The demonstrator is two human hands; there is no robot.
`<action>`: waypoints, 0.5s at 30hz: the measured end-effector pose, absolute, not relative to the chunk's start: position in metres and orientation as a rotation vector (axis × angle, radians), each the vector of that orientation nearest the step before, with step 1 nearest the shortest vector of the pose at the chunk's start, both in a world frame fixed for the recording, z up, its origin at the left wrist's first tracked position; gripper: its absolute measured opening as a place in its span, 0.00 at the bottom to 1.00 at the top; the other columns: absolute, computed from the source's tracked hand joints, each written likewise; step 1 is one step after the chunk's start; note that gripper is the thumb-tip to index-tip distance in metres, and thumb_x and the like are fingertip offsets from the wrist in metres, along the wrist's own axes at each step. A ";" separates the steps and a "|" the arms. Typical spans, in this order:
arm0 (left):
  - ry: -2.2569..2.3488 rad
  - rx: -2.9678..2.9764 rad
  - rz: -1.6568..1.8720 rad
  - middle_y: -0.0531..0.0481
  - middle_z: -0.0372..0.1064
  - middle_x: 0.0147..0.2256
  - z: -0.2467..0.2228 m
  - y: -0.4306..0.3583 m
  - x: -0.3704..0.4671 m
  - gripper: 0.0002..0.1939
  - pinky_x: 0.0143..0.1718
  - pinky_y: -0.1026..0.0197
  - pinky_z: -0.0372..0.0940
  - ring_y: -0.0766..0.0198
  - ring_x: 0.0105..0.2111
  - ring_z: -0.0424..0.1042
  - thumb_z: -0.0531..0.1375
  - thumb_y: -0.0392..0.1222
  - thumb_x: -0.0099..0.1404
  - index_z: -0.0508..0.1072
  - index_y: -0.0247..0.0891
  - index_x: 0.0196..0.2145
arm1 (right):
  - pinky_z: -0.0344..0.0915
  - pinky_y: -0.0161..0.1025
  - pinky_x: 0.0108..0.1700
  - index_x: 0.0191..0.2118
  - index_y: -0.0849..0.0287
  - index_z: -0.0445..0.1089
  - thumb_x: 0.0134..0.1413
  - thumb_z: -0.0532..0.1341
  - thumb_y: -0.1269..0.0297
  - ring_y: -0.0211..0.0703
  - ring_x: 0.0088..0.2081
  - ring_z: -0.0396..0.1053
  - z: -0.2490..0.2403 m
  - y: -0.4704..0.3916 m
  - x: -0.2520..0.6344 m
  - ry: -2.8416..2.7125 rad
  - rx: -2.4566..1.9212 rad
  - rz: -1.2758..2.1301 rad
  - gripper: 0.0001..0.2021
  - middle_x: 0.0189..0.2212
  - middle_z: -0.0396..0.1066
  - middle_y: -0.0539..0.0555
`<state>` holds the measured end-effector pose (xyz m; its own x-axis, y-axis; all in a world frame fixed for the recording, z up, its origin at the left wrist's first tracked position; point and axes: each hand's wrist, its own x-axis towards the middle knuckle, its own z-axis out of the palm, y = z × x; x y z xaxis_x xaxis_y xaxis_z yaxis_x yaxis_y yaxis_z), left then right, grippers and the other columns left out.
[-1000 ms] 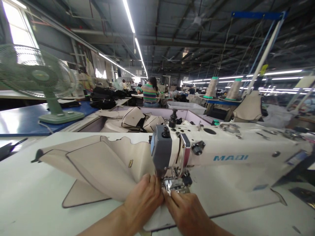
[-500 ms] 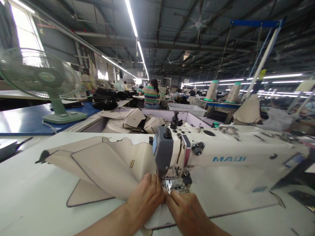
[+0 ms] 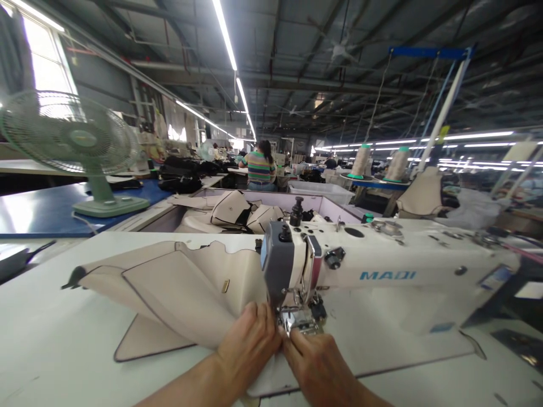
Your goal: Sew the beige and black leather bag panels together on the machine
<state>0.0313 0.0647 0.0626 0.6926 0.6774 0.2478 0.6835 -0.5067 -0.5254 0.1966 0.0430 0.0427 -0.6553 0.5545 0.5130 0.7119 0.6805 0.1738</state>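
A white sewing machine (image 3: 382, 271) marked MAQI stands on the pale table. Beige panels (image 3: 169, 288) with dark edging spread left of its head, folded and raised, and continue under the machine arm. My left hand (image 3: 250, 336) has its fingers bent and pressed together on the beige material just left of the presser foot (image 3: 297, 321). My right hand (image 3: 316, 359) is closed at the material's edge, right in front of the foot, its fingertips almost touching those of the left. The spot between the fingertips is too small to make out.
A green fan (image 3: 99, 169) stands on a blue table (image 3: 46, 206) at the left. Behind the machine, a bin (image 3: 335, 209) holds more beige pieces. Thread cones (image 3: 360, 162) stand at the right. A person in a striped top (image 3: 259, 168) is further back.
The camera view has shifted slightly, so the machine sits a little lower and further left. Both hands keep nearly the same place at the presser foot.
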 end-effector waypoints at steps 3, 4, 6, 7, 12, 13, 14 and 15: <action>-0.995 -2.299 -0.011 0.39 0.74 0.39 0.064 0.064 0.032 0.13 0.33 0.55 0.61 0.54 0.35 0.70 0.54 0.35 0.66 0.76 0.33 0.42 | 0.51 0.40 0.23 0.34 0.60 0.65 0.62 0.45 0.81 0.42 0.22 0.64 0.042 0.043 0.197 -2.460 -0.985 -0.501 0.15 0.26 0.67 0.51; -0.994 -2.299 -0.014 0.40 0.74 0.38 0.064 0.064 0.033 0.12 0.32 0.55 0.61 0.54 0.35 0.70 0.54 0.35 0.65 0.76 0.33 0.42 | 0.51 0.40 0.23 0.33 0.60 0.65 0.63 0.45 0.81 0.42 0.22 0.64 0.042 0.044 0.197 -2.462 -0.977 -0.494 0.15 0.26 0.67 0.51; -0.999 -2.293 -0.015 0.41 0.74 0.36 0.065 0.064 0.033 0.12 0.31 0.56 0.60 0.55 0.33 0.70 0.54 0.34 0.65 0.77 0.33 0.41 | 0.51 0.40 0.22 0.33 0.59 0.64 0.64 0.43 0.80 0.42 0.22 0.64 0.041 0.045 0.197 -2.460 -0.959 -0.482 0.16 0.26 0.66 0.51; -1.003 -2.290 -0.010 0.41 0.74 0.35 0.066 0.064 0.033 0.12 0.30 0.56 0.60 0.55 0.32 0.69 0.54 0.34 0.65 0.76 0.33 0.40 | 0.50 0.40 0.22 0.33 0.59 0.64 0.65 0.43 0.79 0.42 0.21 0.64 0.040 0.046 0.198 -2.458 -0.953 -0.481 0.17 0.25 0.66 0.51; -0.986 -2.314 0.021 0.40 0.73 0.35 0.069 0.065 0.031 0.11 0.29 0.56 0.58 0.55 0.32 0.69 0.54 0.34 0.65 0.76 0.32 0.40 | 0.50 0.40 0.22 0.33 0.59 0.64 0.67 0.42 0.77 0.42 0.21 0.64 0.035 0.047 0.199 -2.437 -0.983 -0.473 0.17 0.25 0.66 0.51; -0.984 -2.322 0.029 0.40 0.72 0.35 0.070 0.066 0.031 0.11 0.30 0.56 0.57 0.55 0.32 0.68 0.54 0.34 0.66 0.75 0.33 0.39 | 0.50 0.40 0.22 0.33 0.59 0.64 0.67 0.42 0.77 0.41 0.21 0.64 0.035 0.047 0.199 -2.435 -0.986 -0.469 0.17 0.25 0.66 0.51; -0.982 -2.329 0.041 0.41 0.72 0.34 0.070 0.066 0.030 0.10 0.30 0.56 0.57 0.56 0.32 0.68 0.54 0.34 0.66 0.75 0.33 0.39 | 0.50 0.40 0.22 0.33 0.59 0.64 0.68 0.41 0.77 0.41 0.21 0.64 0.035 0.046 0.198 -2.433 -0.984 -0.467 0.17 0.25 0.66 0.51; -0.978 -2.339 0.056 0.41 0.72 0.34 0.070 0.066 0.030 0.10 0.30 0.56 0.56 0.56 0.32 0.68 0.54 0.34 0.66 0.75 0.33 0.39 | 0.50 0.40 0.22 0.33 0.60 0.64 0.68 0.41 0.77 0.41 0.22 0.64 0.037 0.045 0.198 -2.433 -0.979 -0.470 0.17 0.25 0.66 0.51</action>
<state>0.0300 0.0659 0.0697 0.7282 0.6606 0.1826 0.6356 -0.5512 -0.5406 0.1983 0.0452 0.0366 -0.6335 0.5526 0.5415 0.7145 0.6864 0.1354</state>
